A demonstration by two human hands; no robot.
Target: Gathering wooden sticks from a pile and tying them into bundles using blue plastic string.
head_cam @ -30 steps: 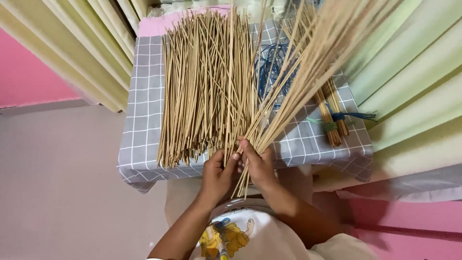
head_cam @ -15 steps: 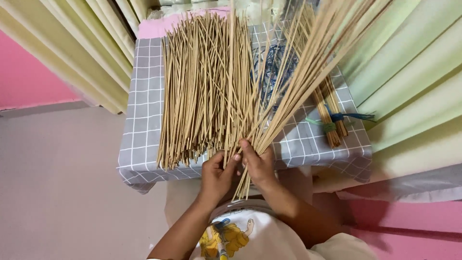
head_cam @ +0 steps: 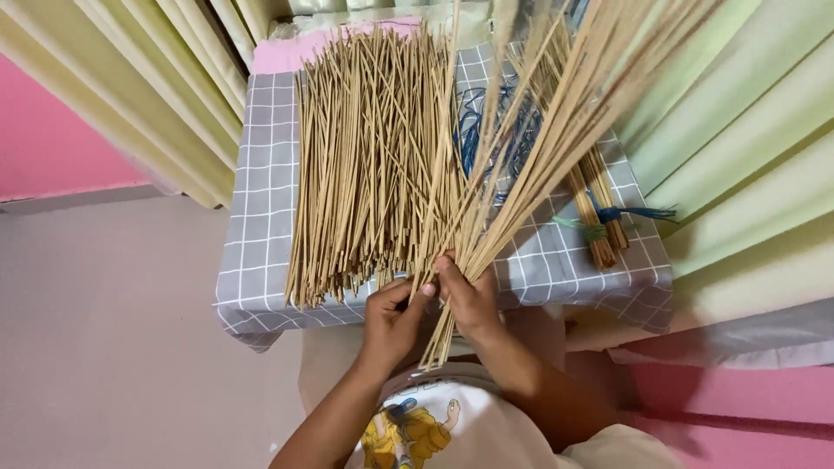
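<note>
Head view shows the right hand (head_cam: 469,300) squeezing a bunch of sticks (head_cam: 539,148), thin, light and probably snappy, near their bottom ends while the left hand (head_cam: 393,317) pinches one.

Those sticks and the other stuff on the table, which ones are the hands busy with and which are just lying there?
Busy with:
- bunch of sticks, fanned upward, held in the right hand
- loose pile of sticks, the left hand touching its near ends

Just lying there:
- tied bundles with blue and green string
- blue strings
- checked cloth
- curtains
</note>
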